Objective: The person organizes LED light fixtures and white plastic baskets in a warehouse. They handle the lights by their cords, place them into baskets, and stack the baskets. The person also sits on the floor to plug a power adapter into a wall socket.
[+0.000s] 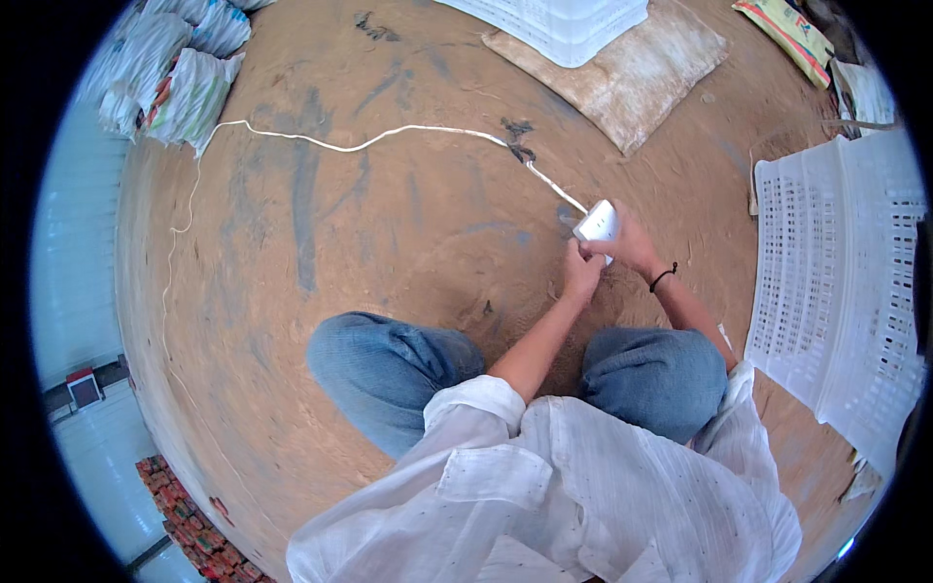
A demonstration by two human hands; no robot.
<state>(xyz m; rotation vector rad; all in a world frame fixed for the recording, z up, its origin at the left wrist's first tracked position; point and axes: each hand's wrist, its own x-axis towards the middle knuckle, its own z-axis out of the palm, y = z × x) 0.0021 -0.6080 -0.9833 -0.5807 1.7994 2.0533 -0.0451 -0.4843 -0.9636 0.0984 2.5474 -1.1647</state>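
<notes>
Both of my hands hold a white power strip just above the brown dirt floor, in front of my bent knees. My right hand, with a dark cord bracelet at the wrist, grips its right side. The fingers of my left hand close on its lower end. From the strip's upper end a white cable runs up and to the left, past a dark, ragged scrap that lies at the cable. It carries on across the floor to the sacks at the upper left.
White perforated plastic crates stand at the right and at the top, the latter on a stained flat sack. Stuffed woven sacks lie upper left. A yellow sack lies upper right. Red stacked packs stand lower left.
</notes>
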